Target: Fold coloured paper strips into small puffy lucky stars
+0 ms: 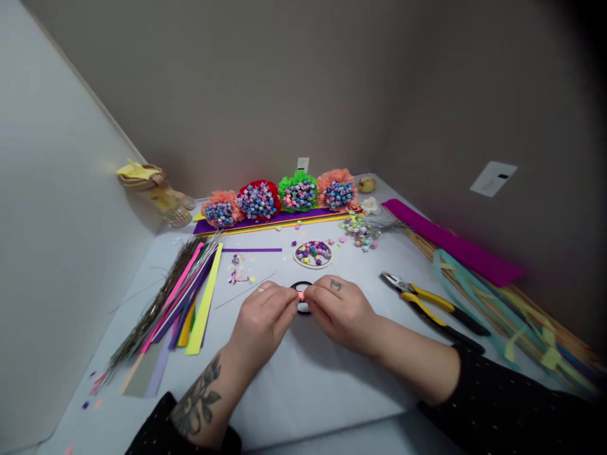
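My left hand [267, 311] and my right hand [342, 311] meet above the middle of the table, fingertips pinched together. Between them is a small coral paper piece [301, 296], possibly a folded star; the fingers hide most of it. Directly under the fingertips lies a black ring-shaped object [303, 284], partly covered by them. Just beyond it stands a round dish [313, 265] of colourful small paper stars [313, 251]. Left of the dish are loose paper scraps [238, 277] and a thin wire [245, 290].
At left, paper strips [203, 309] lie against a bundle of wires [159, 303]. Yellow-handled pliers [434, 306] rest at right, near thin sticks [535, 309] and a magenta paper roll [455, 243]. Paper flowers [258, 200] line the back, beside a glass jar [173, 205].
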### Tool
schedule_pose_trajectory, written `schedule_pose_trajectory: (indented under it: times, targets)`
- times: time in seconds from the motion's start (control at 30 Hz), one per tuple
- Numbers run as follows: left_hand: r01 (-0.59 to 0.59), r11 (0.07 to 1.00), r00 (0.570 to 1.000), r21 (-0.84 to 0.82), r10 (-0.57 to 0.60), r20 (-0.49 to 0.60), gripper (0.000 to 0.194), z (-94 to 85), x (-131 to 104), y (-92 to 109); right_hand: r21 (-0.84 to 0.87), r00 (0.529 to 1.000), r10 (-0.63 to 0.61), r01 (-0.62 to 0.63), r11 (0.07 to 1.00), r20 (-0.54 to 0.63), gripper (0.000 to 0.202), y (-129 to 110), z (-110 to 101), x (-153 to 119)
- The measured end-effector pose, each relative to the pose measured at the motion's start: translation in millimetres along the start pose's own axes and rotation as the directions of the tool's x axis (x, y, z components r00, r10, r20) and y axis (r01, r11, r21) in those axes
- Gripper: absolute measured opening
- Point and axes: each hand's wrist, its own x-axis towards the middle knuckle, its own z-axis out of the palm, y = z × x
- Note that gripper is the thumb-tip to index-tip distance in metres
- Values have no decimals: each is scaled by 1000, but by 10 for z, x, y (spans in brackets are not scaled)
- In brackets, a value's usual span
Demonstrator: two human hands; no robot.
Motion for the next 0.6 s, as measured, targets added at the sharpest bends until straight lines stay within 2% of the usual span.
schedule_pose_trajectory:
  times: [0.07,0.17,0.23,0.33,0.5,0.6]
  targets:
    - [-6,1000,1000,9,6,-17,11,-21,16,6,20,1000,1,-1,1000,-20,18,4,7,-2]
    - [-18,1000,997,6,18,-75,12,-53,47,26,57,996,66,-62,996,-67,10,2,10,-2]
    - [-35,999,994,-1,35,-105,13,-58,60,38,61,992,90,-85,995,-88,13,-1,10,-3]
    - [-31,999,991,7,32,-129,12,-37,63,48,33,994,61,-59,998,-92,12,-2,15,-4]
    - [98,995,988,7,-97,-124,10,-28,62,59,-78,999,10,-14,997,-47,9,20,6,20]
    - [212,977,959,-15,-210,-192,13,-85,78,49,-184,996,19,-35,982,-85,7,77,-43,57]
